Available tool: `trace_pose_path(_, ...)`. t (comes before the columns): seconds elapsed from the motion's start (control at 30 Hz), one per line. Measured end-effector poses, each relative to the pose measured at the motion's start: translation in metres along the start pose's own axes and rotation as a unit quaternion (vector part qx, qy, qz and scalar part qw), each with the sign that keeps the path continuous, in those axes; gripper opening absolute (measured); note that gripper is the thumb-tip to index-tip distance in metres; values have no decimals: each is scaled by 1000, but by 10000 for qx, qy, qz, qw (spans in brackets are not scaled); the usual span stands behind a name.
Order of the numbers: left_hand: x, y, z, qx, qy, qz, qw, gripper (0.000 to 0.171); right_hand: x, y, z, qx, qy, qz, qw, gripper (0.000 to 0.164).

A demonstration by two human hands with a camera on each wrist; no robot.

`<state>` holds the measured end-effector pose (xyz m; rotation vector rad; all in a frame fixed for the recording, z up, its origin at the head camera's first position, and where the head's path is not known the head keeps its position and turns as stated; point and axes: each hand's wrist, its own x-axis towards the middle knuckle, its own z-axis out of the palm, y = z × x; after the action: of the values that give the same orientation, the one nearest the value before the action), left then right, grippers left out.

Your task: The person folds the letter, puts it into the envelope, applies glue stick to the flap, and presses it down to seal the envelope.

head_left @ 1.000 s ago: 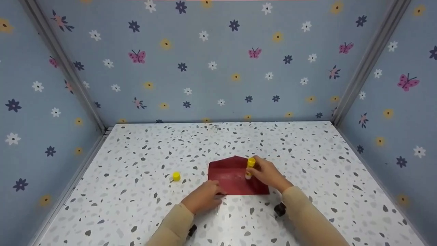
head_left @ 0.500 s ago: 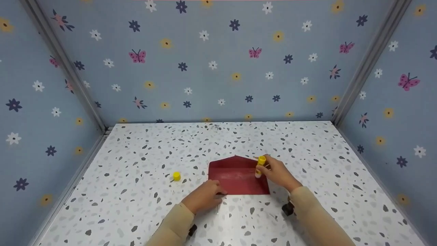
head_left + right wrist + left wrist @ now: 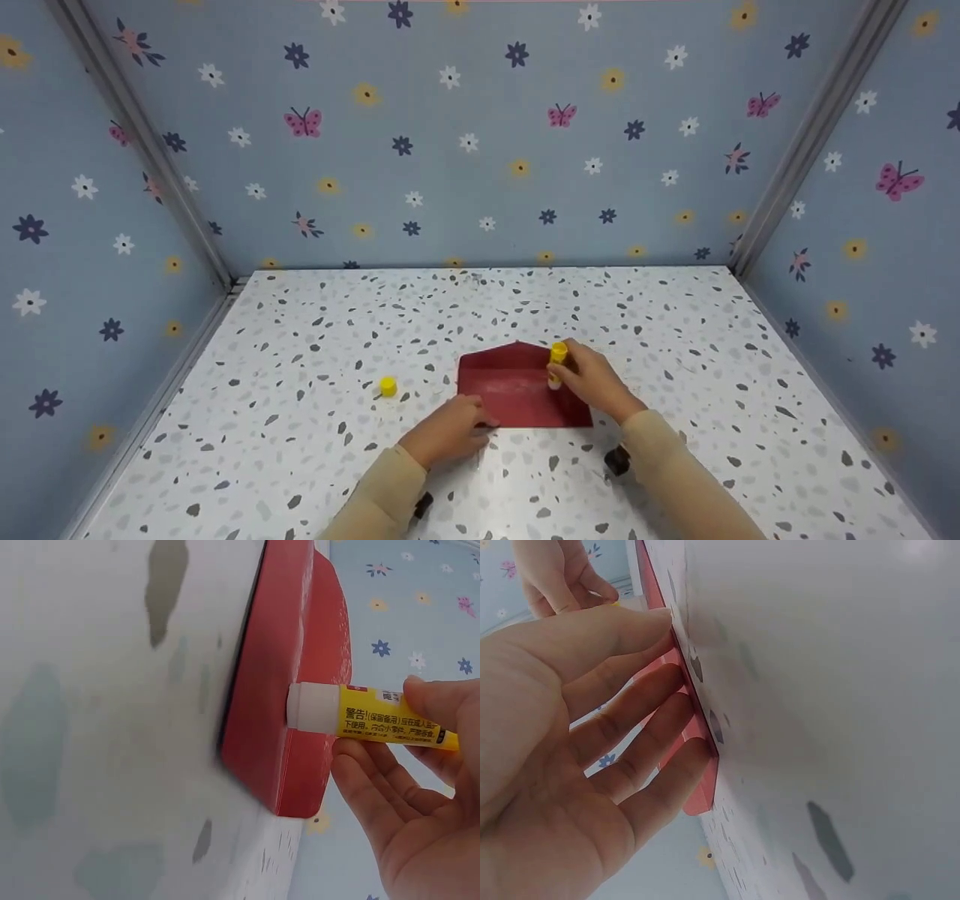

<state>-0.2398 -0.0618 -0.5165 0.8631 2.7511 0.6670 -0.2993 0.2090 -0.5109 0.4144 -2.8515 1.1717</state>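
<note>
One hard drag of the glue stick [image 3: 375,717] could skid the red envelope [image 3: 517,406], well in from the tabletop's [image 3: 322,322] back edge, if the relaxed fingers of the left hand [image 3: 448,433] on its near left corner press too lightly; the right hand [image 3: 598,381] pinches the stick. One stick, one envelope, one cap [image 3: 388,386], two hands.

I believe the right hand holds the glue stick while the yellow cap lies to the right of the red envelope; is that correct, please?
Not quite: the yellow cap lies to the left of the red envelope, as the head view shows. The right hand does hold the glue stick.
</note>
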Motion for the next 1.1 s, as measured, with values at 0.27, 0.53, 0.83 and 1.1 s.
trace_pose_path(0.27, -1, -2, 1, 136, 71, 85, 9998, 21, 3, -19, 25, -156, -31, -505, 9986, 20)
trace_pose_path(0.53, -1, -1, 1, 215, 185, 217, 9994, 20, 5, -30, 41, -166, -59, -725, 9972, 25)
trace_pose_path(0.83, 0, 1, 1, 99, 116, 43, 9999, 19, 0, -20, 32, 33, -104, -754, 9971, 26)
trace_pose_path(1.1, 0, 0, 1, 64, 174, 95, 9998, 20, -6, -13, 20, -101, -136, -249, 9995, 28)
